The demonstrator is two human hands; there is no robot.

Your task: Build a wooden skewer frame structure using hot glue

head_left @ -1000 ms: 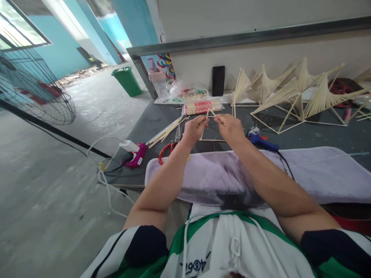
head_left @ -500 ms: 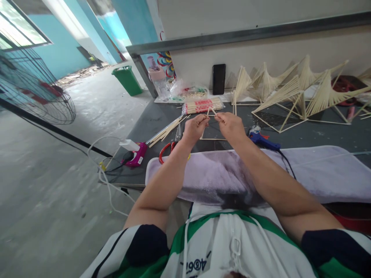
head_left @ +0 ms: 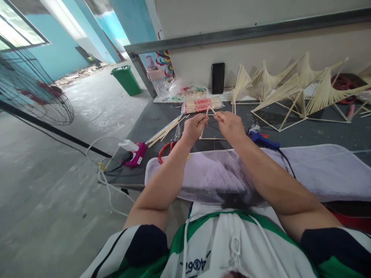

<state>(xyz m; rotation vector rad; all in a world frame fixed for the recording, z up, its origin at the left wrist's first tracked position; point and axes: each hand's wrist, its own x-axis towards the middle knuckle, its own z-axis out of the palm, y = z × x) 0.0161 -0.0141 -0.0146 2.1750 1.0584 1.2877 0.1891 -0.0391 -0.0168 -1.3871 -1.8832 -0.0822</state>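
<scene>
Pinched fingers of my left hand [head_left: 194, 126] hold the left side of a small frame of thin wooden sticks [head_left: 214, 138]. My right hand [head_left: 230, 124] pinches the frame's right side. Two sticks meet in a peak just beyond my fingertips, and a straight stick runs across nearer to me. My palms hide parts of the frame. Loose sticks [head_left: 165, 132] and red-handled scissors [head_left: 164, 151] lie left of my left hand. A blue glue gun [head_left: 263, 139] rests right of my right hand.
Stick structures [head_left: 304, 92] stand at the back right. A phone [head_left: 218, 78] leans on the wall, near a packet of sticks [head_left: 203, 105] and a bottle [head_left: 157, 79]. A lilac towel [head_left: 208, 173] covers the front edge. A purple power socket [head_left: 135, 155] with cables sits left.
</scene>
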